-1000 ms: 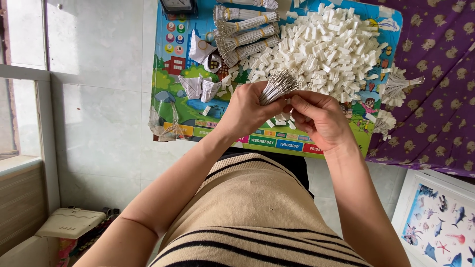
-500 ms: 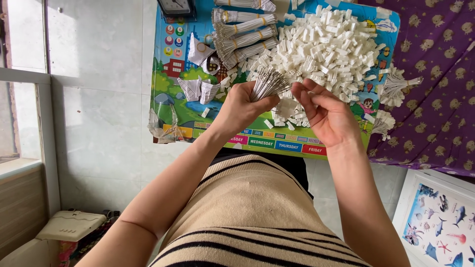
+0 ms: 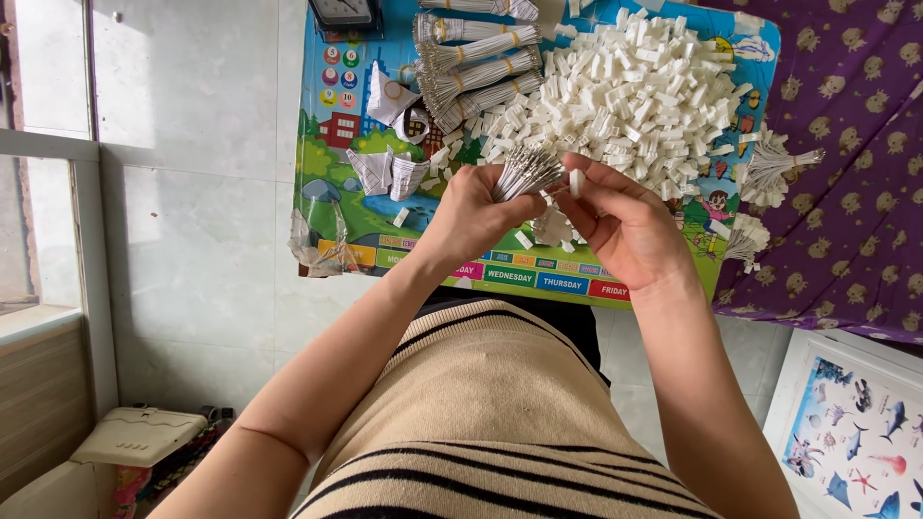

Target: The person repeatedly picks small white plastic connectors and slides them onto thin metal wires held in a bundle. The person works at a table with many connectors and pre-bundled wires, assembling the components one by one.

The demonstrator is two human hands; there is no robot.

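My left hand (image 3: 478, 213) grips a bundle of thin silvery wires (image 3: 526, 171) that fans out toward the right. My right hand (image 3: 620, 221) is beside it, pinching one small white plastic piece (image 3: 576, 182) between thumb and fingers near the wire tips. Both hands hover over a colourful picture-printed table (image 3: 356, 163). A large heap of the same white plastic pieces (image 3: 635, 91) lies just beyond my hands. Tied bundles of wires (image 3: 478, 63) lie at the far side of the table.
More finished wire bunches (image 3: 769, 168) lie at the table's right edge. Folded paper scraps (image 3: 389, 173) and a clock (image 3: 341, 12) are on the left part. A purple patterned cloth (image 3: 851, 163) is right, a fish-print board (image 3: 851, 437) lower right, a beige box (image 3: 135, 437) lower left.
My hands have lifted and parted slightly; the right hand, which was closed against the wire bundle, now holds a single white piece clear of it.
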